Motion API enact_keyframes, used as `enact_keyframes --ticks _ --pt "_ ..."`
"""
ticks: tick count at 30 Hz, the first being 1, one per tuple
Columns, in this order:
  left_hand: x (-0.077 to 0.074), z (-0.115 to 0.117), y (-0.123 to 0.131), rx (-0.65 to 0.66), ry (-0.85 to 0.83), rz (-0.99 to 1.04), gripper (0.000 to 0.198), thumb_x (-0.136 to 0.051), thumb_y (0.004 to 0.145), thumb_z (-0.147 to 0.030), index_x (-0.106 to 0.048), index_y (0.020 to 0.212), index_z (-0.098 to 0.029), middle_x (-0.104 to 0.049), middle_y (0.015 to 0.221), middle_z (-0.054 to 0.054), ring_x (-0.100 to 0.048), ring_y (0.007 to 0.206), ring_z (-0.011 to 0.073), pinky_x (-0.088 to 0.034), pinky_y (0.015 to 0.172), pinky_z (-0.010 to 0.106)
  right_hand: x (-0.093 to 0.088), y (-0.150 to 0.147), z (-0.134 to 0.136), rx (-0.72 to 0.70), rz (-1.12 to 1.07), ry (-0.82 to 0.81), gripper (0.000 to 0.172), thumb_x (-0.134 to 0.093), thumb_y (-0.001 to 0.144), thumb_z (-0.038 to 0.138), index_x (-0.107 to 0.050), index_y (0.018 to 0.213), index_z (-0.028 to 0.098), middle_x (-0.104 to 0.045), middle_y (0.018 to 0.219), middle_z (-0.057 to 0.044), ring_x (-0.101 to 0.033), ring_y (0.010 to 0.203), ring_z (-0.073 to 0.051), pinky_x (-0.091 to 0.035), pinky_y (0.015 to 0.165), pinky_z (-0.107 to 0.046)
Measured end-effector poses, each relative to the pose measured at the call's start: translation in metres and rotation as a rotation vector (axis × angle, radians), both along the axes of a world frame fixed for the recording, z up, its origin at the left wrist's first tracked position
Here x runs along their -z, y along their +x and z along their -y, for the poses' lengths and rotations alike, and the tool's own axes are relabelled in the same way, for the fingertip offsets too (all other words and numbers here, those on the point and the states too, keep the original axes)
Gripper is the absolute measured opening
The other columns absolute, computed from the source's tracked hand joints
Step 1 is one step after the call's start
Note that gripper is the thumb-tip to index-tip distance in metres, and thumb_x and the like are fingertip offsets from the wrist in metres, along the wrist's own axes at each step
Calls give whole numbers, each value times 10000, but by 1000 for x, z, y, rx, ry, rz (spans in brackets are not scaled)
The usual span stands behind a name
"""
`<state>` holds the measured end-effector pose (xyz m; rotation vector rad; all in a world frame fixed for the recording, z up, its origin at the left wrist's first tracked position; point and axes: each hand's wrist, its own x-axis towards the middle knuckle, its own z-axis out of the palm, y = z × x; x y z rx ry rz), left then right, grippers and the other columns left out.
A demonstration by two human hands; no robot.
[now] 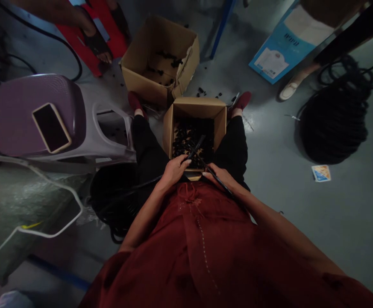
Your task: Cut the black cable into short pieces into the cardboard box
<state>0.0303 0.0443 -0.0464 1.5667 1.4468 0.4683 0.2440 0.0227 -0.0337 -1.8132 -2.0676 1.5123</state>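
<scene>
My left hand (175,170) grips a black cable (195,147), and its end sticks up over an open cardboard box (194,105) standing between my knees. My right hand (220,177) closes on a black length of cable (220,182) at the box's near edge. The box is packed with small black parts (192,137). A coil of black cable (112,201) lies on the floor at my left, and a thin strand runs from it towards my left hand.
A second cardboard box (160,55) holding black parts stands ahead, with loose pieces scattered nearby. A phone (51,127) lies on a purple plastic stool (35,115) at left. A large black coil (333,119) lies at right. A co-worker's hand (77,17) is at top left.
</scene>
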Motion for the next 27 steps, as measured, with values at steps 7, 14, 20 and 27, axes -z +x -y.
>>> enact_keyframes --ticks 7,14,20,27 --pt "4 2 3 -7 -6 -10 288 -454 879 -288 -625 1080 -171 -674 1005 46 -612 904 160 -446 810 245 10 3 6 -12 20 -5 309 -431 856 466 -512 1012 212 -656 883 -74 -614 800 -229 -410 655 -271" --pt "0 2 -9 42 -18 -2 306 -452 878 -307 -643 1075 -174 -674 1031 49 -607 942 170 -449 842 261 7 4 3 14 8 -58 345 -433 861 457 -491 1095 211 -653 996 -90 -612 880 -232 -429 715 -288" --pt "1 2 -21 -85 3 -55 304 -463 873 -292 -645 1081 -165 -680 1006 54 -611 934 167 -451 846 260 8 8 4 -39 -56 -123 438 -474 831 478 -472 1175 206 -638 1061 -98 -607 910 -222 -442 749 -295" --pt "-1 2 -11 -70 1 -32 293 -468 874 -289 -649 1065 -160 -677 1021 57 -607 953 171 -449 859 266 5 4 3 -33 -80 -102 414 -474 838 480 -486 1147 205 -647 1004 -94 -609 860 -225 -440 710 -298"
